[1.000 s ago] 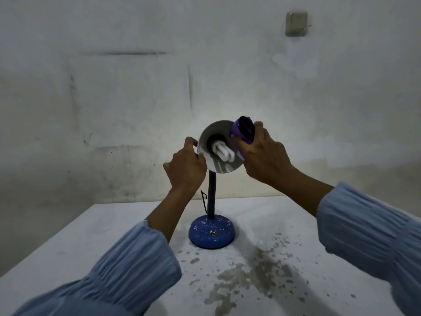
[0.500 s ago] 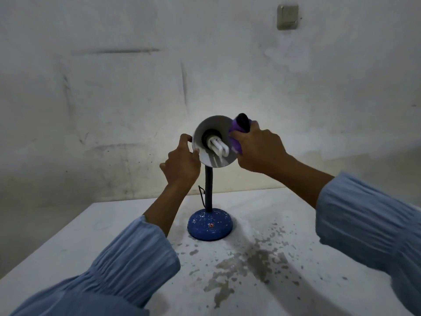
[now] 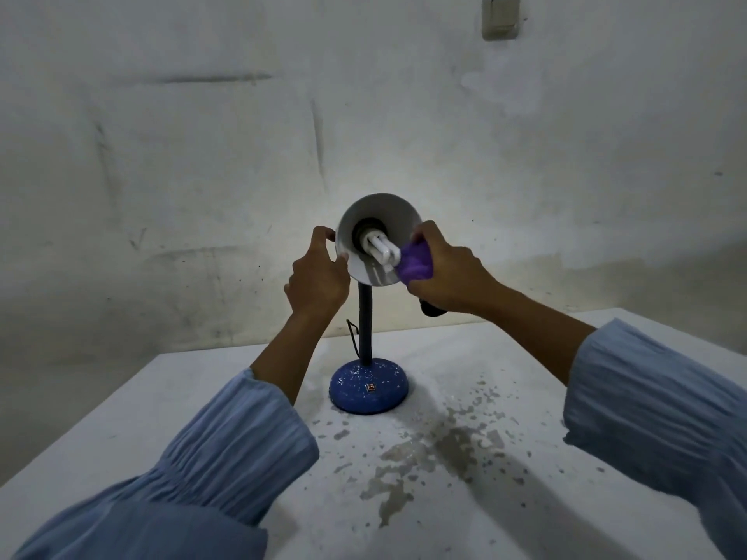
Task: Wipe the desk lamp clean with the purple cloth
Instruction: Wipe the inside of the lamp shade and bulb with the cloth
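The desk lamp (image 3: 367,317) stands on the white table (image 3: 202,381), with a speckled blue round base (image 3: 368,392), a dark neck and a grey shade (image 3: 380,220) tilted towards me. A white bulb (image 3: 380,247) shows inside the shade. My left hand (image 3: 317,276) pinches the shade's left rim. My right hand (image 3: 444,272) holds the bunched purple cloth (image 3: 414,262) against the lower right inside edge of the shade, next to the bulb. A dark end of the cloth hangs below that hand.
A thin black cord (image 3: 353,337) runs down behind the lamp's neck. Grey blotches and flecks (image 3: 436,450) mark the table in front of the base. A stained wall rises close behind, with a switch plate (image 3: 500,16) high on the right.
My right hand has slid the cloth from the shade's upper right rim down to its lower right inside edge. The left hand kept its hold on the left rim.
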Tool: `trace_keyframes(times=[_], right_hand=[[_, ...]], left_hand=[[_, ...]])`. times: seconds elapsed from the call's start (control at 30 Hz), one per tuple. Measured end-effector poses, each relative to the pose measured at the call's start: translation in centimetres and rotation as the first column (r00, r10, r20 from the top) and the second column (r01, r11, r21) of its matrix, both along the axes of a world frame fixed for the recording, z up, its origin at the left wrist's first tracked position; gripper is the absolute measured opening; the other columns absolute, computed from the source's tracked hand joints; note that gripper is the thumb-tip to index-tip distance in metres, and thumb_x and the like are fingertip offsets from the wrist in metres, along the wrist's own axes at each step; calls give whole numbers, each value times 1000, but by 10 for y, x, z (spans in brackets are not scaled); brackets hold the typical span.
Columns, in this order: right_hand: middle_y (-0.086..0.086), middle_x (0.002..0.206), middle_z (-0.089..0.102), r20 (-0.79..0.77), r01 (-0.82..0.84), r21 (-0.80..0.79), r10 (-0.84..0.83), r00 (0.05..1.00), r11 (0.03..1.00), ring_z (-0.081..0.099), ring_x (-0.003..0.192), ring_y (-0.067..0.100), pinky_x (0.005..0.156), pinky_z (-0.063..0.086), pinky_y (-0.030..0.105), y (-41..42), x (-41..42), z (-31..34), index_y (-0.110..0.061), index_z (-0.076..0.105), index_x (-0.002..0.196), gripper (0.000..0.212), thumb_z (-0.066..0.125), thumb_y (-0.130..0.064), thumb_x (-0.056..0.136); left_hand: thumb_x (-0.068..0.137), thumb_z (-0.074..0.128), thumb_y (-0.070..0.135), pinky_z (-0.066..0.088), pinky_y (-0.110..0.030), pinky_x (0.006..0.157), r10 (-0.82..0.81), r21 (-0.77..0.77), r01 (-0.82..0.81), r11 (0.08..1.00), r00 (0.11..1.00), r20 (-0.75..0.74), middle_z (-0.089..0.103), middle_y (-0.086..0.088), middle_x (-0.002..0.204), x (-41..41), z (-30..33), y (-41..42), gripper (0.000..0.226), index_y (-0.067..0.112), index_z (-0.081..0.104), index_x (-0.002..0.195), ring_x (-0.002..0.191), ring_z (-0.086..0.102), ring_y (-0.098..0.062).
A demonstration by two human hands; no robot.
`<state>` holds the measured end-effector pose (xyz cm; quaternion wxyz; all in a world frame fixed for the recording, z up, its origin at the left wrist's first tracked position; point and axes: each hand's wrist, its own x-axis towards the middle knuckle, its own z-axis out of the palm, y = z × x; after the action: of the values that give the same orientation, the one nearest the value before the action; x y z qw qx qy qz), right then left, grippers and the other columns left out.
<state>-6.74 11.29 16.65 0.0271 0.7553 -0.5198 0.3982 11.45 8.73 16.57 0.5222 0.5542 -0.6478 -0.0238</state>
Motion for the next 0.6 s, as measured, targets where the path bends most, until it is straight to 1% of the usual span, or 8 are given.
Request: trace_keyframes(times=[0.07,0.13,0.2,0.3,0.37,0.43,0.53,0.6], right_hand=[[16,105,55,-157,137,-115,-154,976,984,57,83,33,66,51,36,-2,2,-8,-17,33,127,63,67,-25,74],[18,108,53,-213,185,-167,-219,952,968,56,85,35,64,44,33,-6,8,-16,-12,35,129,64,66,-26,75],[15,107,54,-132,154,-129,-171,976,980,56,84,32,64,41,31,-9,19,-24,-13,39,125,59,66,-28,75],[6,97,55,94,65,-54,-59,994,996,55,81,24,65,44,30,-11,38,-37,-14,42,122,56,68,-31,75],[1,101,52,255,-31,-18,35,966,999,51,84,17,69,44,26,-11,48,-43,-15,42,125,59,71,-29,75],[1,110,53,378,-93,-9,89,922,996,48,90,13,73,43,22,-10,50,-47,-16,44,128,60,73,-27,75],[5,118,57,445,-31,-93,69,893,995,47,93,11,74,42,20,-7,51,-52,-15,47,129,59,72,-24,77],[6,115,58,445,-8,-102,52,894,995,47,91,10,75,43,21,-6,56,-53,-13,47,129,56,70,-24,79]], left_hand=[[95,46,32,51,-42,78,8,-10,-8,1000,1000,16,69,-9,91,0,-1,1,27,25,42,120,80,61,-26],[97,39,35,49,-46,84,25,-12,-25,1000,999,31,69,-7,95,1,-3,2,27,25,43,122,87,62,-27],[98,36,34,48,-47,86,10,-6,-9,1000,999,38,69,-7,98,2,-4,3,28,25,43,124,91,62,-27],[97,36,33,48,-48,87,-15,2,15,1000,1000,26,69,-8,98,2,-3,5,27,24,45,122,91,63,-29],[98,34,35,48,-48,87,-14,12,14,1000,1000,5,69,-9,100,4,-1,6,27,24,46,120,91,64,-30],[98,33,37,47,-49,90,-10,33,9,999,1000,19,68,-8,104,6,-1,5,30,25,46,121,93,64,-29],[98,31,40,45,-50,93,-46,74,44,996,999,28,68,-7,106,8,1,5,34,26,45,125,97,63,-29],[98,30,41,43,-51,96,-115,100,118,988,993,-35,68,-8,108,7,2,5,36,26,45,127,101,61,-30]])
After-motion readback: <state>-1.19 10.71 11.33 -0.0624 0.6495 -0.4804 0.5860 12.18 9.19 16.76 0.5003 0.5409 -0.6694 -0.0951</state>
